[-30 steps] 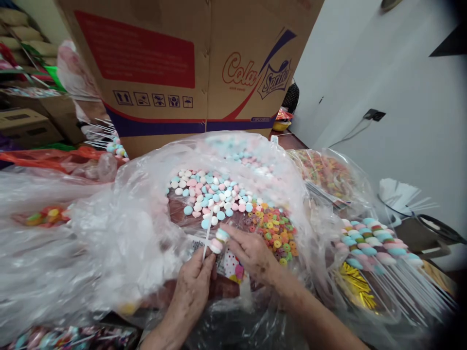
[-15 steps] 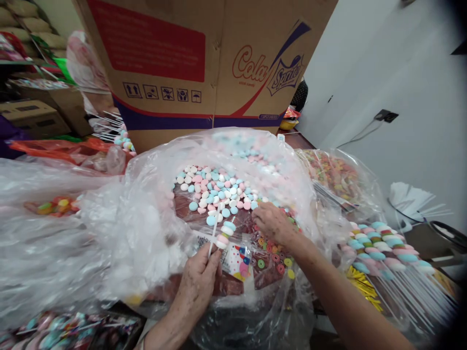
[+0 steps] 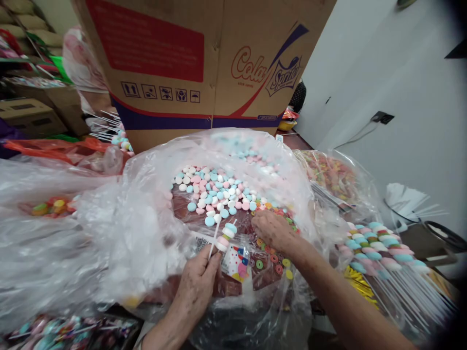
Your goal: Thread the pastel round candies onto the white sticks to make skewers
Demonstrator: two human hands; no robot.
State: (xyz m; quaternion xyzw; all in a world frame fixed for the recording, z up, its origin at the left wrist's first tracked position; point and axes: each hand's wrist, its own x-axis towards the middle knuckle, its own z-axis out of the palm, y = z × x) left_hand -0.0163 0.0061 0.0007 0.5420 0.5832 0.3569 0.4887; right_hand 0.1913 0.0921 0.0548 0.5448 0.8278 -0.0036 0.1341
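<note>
My left hand (image 3: 199, 277) pinches white sticks; one carries a stack of blue, white, green and pink candies (image 3: 225, 236), and a second, bare stick (image 3: 215, 236) stands beside it. My right hand (image 3: 272, 229) is over the small ring candies (image 3: 273, 257) on the right, its fingers bent together; anything between the fingertips is hidden. Loose pink, white and blue candies (image 3: 219, 192) lie just beyond both hands inside a clear plastic bag (image 3: 146, 194). Beneath the held sticks is a printed card (image 3: 237, 262) with coloured dots.
A tall cardboard box (image 3: 175, 53) stands behind the bag. Finished candy sticks (image 3: 383, 248) lie at the right, near bare white sticks (image 3: 408, 199). Wrapped candies (image 3: 73, 330) fill a box at lower left. Another person (image 3: 85, 63) is partly visible behind the box.
My right hand has moved slightly down and left over the ring candies. My left hand keeps its hold, with the bare stick's tip a little lower. The whole view has shifted slightly.
</note>
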